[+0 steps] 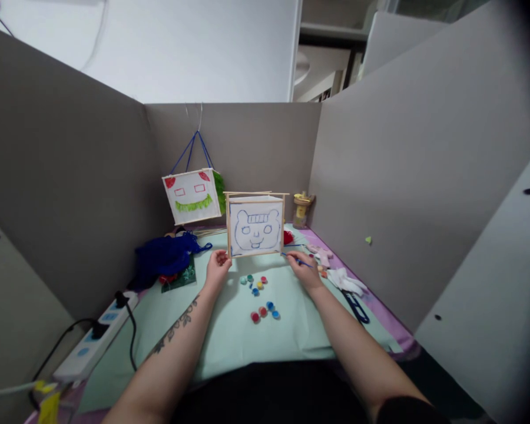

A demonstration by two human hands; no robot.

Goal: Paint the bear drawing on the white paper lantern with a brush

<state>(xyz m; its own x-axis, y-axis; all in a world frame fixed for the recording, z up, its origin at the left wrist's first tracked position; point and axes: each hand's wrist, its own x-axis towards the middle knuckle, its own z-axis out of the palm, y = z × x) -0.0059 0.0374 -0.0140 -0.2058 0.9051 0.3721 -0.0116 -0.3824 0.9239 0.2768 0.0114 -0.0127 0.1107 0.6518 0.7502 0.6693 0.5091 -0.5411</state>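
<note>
A box-shaped paper lantern (256, 231) with thin wooden sticks along its edges stands upright in front of me. Its white front carries a blue outline drawing of an animal face with round ears. My left hand (219, 268) is closed on the lantern's lower left corner. In my right hand (304, 270) is a slim blue paintbrush (301, 261), its tip at the lower right corner of the lantern; I cannot tell if it touches. Small paint pots (262, 311) in red, blue, yellow and green sit on the pale green table cover (234, 341) below.
Another paper lantern (189, 197) hangs by blue cords at the back left. Blue yarn (163, 259) and a power strip (95, 338) lie on the left. At right are white gloves (345, 281), dark-handled scissors (357, 309) and a jar (300, 211). Grey partitions (265, 141) surround the table.
</note>
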